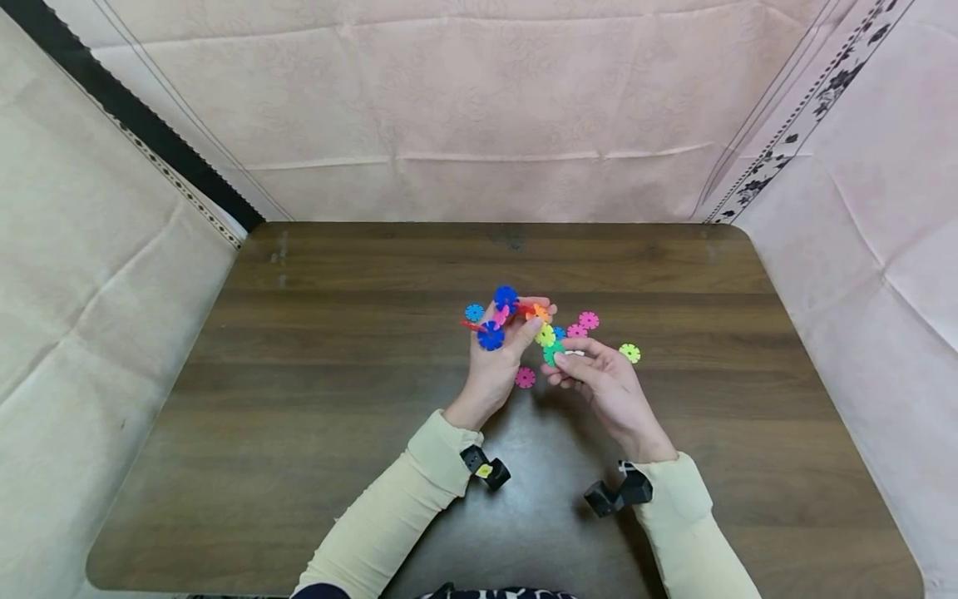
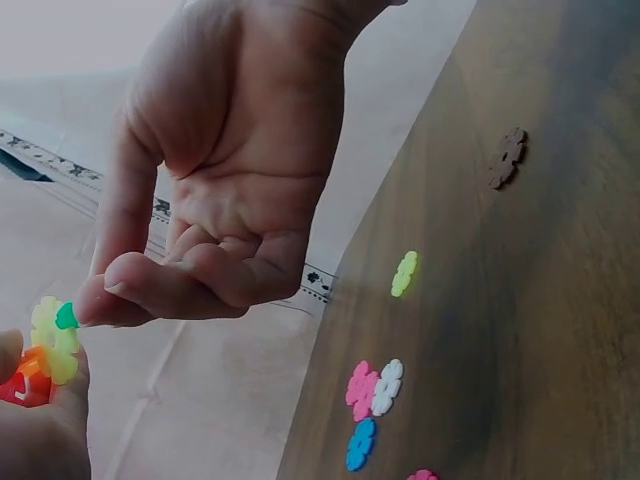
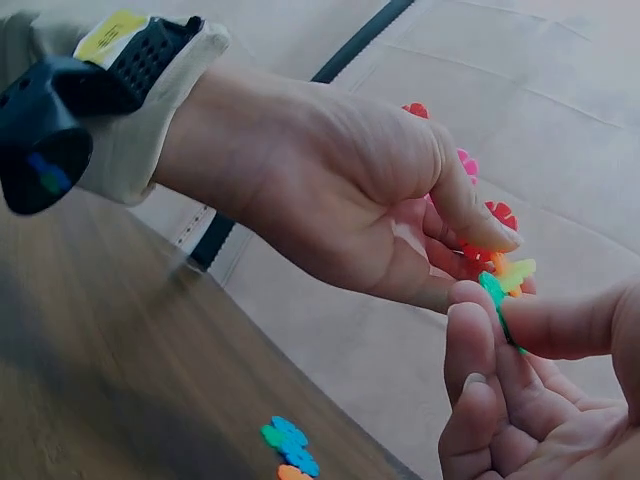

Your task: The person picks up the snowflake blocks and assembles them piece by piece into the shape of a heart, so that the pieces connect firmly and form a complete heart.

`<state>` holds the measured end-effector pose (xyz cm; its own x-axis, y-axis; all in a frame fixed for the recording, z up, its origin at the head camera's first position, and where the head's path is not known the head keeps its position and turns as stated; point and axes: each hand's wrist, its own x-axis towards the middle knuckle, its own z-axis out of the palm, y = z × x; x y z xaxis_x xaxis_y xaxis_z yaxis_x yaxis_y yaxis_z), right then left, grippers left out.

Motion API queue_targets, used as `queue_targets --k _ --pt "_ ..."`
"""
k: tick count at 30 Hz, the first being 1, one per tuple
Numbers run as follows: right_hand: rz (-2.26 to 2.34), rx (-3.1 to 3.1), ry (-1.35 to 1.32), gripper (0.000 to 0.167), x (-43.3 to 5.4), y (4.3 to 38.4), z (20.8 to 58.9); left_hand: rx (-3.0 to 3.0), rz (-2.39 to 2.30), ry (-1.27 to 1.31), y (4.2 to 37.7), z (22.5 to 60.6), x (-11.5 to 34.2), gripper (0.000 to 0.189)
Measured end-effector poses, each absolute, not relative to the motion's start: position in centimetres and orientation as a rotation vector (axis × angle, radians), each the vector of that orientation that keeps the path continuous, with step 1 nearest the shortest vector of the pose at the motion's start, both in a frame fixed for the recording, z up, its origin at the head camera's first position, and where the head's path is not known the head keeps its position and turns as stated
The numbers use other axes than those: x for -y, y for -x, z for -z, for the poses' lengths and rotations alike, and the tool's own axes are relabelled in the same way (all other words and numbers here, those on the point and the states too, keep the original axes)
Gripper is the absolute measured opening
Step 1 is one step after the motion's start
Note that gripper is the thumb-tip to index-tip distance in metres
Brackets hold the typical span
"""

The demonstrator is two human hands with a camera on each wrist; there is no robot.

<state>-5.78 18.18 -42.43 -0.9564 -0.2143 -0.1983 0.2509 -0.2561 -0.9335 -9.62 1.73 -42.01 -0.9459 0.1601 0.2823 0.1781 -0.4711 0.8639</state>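
Note:
My left hand (image 1: pixel 490 378) holds a chain of notched plastic flower discs, with dark blue discs (image 1: pixel 490 336), pink and red pieces, and an orange disc (image 1: pixel 539 313) near the thumb. A yellow disc (image 1: pixel 545 334) sticks out at the chain's right end. Between thumb and forefinger, my right hand (image 1: pixel 609 391) pinches a green disc (image 3: pixel 492 290) on edge. The green disc meets the yellow one's edge; how deeply they join is hidden by the fingertips. Fingers cover parts of the chain.
Loose discs lie on the wooden table (image 1: pixel 337 466): pink (image 1: pixel 525 378), pink beside white (image 2: pixel 388 387), blue (image 2: pixel 361 444), yellow-green (image 1: pixel 629 353) and brown (image 2: pixel 508 158). Blue discs (image 3: pixel 290 432) lie beside green and orange ones. Pale cloth (image 1: pixel 479 108) hangs around the table.

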Motion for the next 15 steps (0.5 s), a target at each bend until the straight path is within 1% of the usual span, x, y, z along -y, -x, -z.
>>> queue_targets --k 4,10,15 --pt "2.281 -1.693 -0.084 0.036 -18.13 5.76 42.39 1.618 2.633 0.533 9.48 42.26 -1.83 0.03" --pt "2.268 -1.714 -0.122 0.039 -17.83 5.83 42.36 1.584 2.666 0.492 9.46 42.57 -1.81 0.03" --pt "2.262 -1.715 -0.16 0.037 -17.48 5.73 42.56 1.568 2.686 0.508 9.3 42.98 -1.9 0.029"
